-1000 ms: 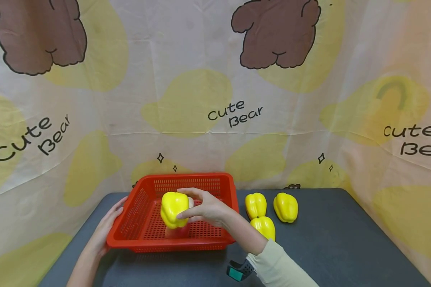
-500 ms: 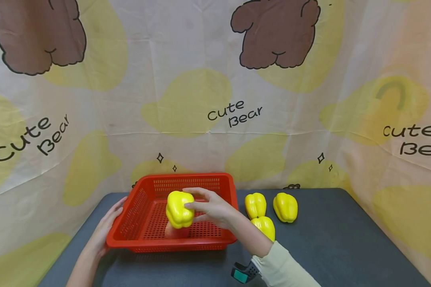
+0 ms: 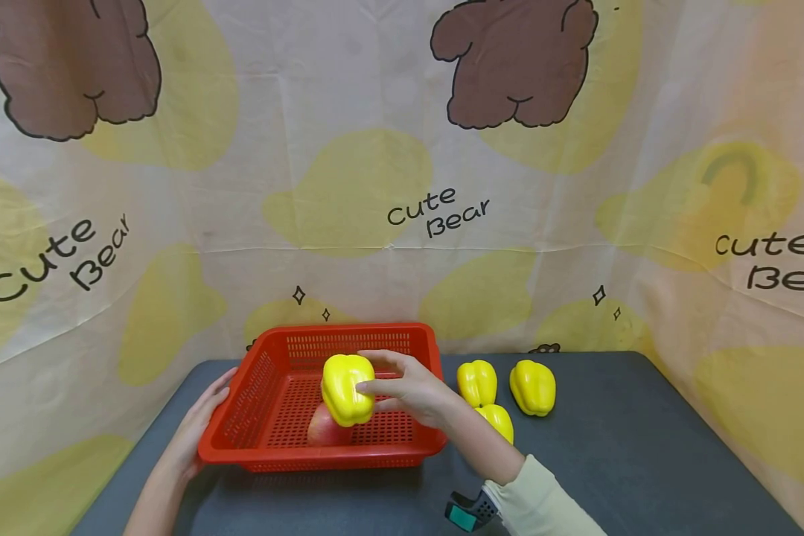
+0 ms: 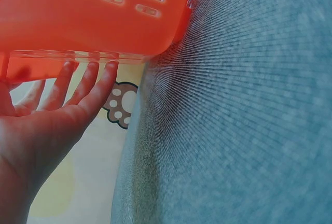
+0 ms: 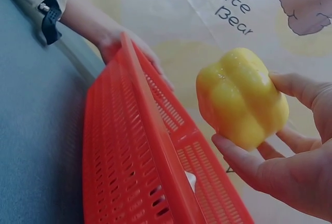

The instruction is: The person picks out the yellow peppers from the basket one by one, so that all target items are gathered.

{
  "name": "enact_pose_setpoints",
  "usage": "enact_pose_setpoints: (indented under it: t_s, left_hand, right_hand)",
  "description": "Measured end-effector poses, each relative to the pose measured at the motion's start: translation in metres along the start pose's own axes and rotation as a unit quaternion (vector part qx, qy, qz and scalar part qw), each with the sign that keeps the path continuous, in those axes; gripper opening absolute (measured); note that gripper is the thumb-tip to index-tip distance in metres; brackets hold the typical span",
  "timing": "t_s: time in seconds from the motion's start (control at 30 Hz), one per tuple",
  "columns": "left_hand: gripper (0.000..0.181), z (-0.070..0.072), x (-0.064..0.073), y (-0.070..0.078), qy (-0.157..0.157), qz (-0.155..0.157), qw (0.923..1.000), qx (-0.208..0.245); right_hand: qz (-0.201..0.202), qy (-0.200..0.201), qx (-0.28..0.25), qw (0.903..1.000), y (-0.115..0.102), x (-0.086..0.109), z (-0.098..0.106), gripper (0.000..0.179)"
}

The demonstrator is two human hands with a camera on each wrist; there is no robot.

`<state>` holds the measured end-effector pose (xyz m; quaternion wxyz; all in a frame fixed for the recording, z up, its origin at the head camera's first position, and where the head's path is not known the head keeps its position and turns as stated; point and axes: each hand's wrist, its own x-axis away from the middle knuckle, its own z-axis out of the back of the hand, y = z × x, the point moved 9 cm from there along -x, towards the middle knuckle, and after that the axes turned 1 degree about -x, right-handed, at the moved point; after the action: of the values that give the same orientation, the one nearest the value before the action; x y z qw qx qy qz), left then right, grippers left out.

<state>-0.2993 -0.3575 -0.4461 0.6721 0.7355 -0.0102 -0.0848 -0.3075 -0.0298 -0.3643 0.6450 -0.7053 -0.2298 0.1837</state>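
Observation:
My right hand [image 3: 409, 391] pinches a glossy yellow bell pepper [image 3: 347, 391] between thumb and fingers, above the red plastic basket [image 3: 321, 455]. In the right wrist view, the bell pepper [image 5: 241, 99] is apart from the basket rim [image 5: 155, 136]. My left hand [image 3: 197, 428] rests against the basket's left side. In the left wrist view, the left hand [image 4: 62, 105] has its fingers extended, with the tips touching the basket just under its edge. Inside the basket lies a reddish apple [image 3: 327, 428], partly behind the held pepper.
Right of the basket, more yellow bell peppers lie on the dark grey table [image 3: 630, 447]: one at the back [image 3: 477, 383], one farther right [image 3: 533, 388], and one partly behind my forearm [image 3: 497, 420]. A printed cloth [image 3: 348, 193] hangs behind and beside the table.
My right hand has moved a little to the right, still holding the bell pepper. More of the apple shows in the basket. The left hand and basket have stayed in place.

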Motion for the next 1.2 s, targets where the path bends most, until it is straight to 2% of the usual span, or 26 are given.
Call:
enact_pose_setpoints:
  t_s: [0.43, 0.67, 0.93, 1.2]
  left_hand:
    - [0.041, 0.003, -0.001, -0.002, 0.017, 0.013, 0.9997, -0.011]
    - [0.039, 0.003, -0.001, -0.002, 0.015, 0.013, 0.9998, -0.011]
    - [0.049, 0.002, -0.002, -0.002, 0.014, 0.015, 0.9997, -0.013]
    - [0.041, 0.003, -0.002, -0.002, 0.022, 0.018, 0.9994, -0.02]
  right_hand:
    - [0.002, 0.015, 0.002, 0.9999, -0.002, 0.01, 0.014, 0.059]
    - [0.011, 0.025, 0.024, 0.9993, -0.004, 0.016, 0.024, 0.059]
    - [0.017, 0.032, 0.031, 0.9989, -0.004, 0.024, 0.034, 0.061]
    - [0.012, 0.045, 0.039, 0.9982, -0.005, 0.034, 0.047, 0.065]
